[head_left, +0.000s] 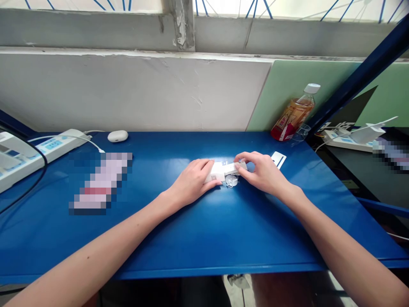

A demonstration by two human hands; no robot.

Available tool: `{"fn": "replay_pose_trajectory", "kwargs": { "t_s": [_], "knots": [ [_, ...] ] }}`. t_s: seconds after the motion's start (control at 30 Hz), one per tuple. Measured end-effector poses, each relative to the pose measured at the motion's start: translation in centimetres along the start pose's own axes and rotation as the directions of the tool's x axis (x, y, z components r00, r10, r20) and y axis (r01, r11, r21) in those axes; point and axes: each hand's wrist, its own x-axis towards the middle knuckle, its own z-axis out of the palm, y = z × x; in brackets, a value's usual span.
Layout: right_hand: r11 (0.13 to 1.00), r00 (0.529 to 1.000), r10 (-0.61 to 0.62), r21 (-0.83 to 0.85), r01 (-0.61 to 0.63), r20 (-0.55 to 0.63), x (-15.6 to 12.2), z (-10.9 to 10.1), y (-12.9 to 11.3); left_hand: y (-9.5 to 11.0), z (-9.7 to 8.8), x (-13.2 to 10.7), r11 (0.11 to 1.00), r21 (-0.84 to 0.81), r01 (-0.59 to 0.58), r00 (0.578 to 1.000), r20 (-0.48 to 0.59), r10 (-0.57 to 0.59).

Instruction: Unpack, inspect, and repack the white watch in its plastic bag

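Near the middle of the blue desk, my left hand (191, 181) is closed around a small white box (216, 172) with a square printed code on its side. From the right, my right hand (260, 169) pinches a narrow white piece (231, 168) that meets the box's right end; whether it is an inner tray or a flap I cannot tell. Below that piece lies a crumpled, shiny, clear-silver wrapper (231, 181). A white card-like item with a dark stripe (279, 160) rests just beyond my right hand.
A blurred-out phone-like object (100, 183) with a white cable lies on the left. White power strips (54, 147) stand along the left edge. A white earbud case (118, 136) sits at the back. A drink bottle (294, 113) leans by the blue post (361, 70) at back right.
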Motion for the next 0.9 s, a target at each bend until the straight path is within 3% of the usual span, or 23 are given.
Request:
{"fn": "replay_pose_trajectory", "kwargs": {
  "t_s": [0.1, 0.23, 0.5, 0.73, 0.9],
  "knots": [
    [0.984, 0.985, -0.141, -0.092, 0.151, 0.1, 0.1, 0.0, 0.9, -0.1, 0.1, -0.1, 1.0, -0.016, -0.004, 1.0, -0.008, 0.004],
    [0.96, 0.954, -0.231, -0.112, 0.255, 0.19, 0.1, 0.0, 2.0, -0.1, 0.1, -0.1, 1.0, -0.03, -0.004, 1.0, -0.011, 0.004],
    [0.939, 0.943, -0.312, -0.113, 0.325, 0.117, 0.1, 0.3, 1.9, -0.1, 0.1, -0.1, 0.999, -0.05, 0.001, 1.0, -0.013, -0.002],
    [0.919, 0.888, -0.345, -0.082, 0.385, 0.302, -0.2, -1.3, 2.0, -0.2, 0.2, -0.2, 0.999, -0.044, 0.001, 1.0, -0.008, -0.001],
    [0.898, 0.884, -0.384, -0.113, 0.424, 0.266, -0.2, -1.5, 1.7, -0.2, 0.2, -0.2, 0.996, -0.09, -0.004, 1.0, -0.007, 0.003]
  ]
}}
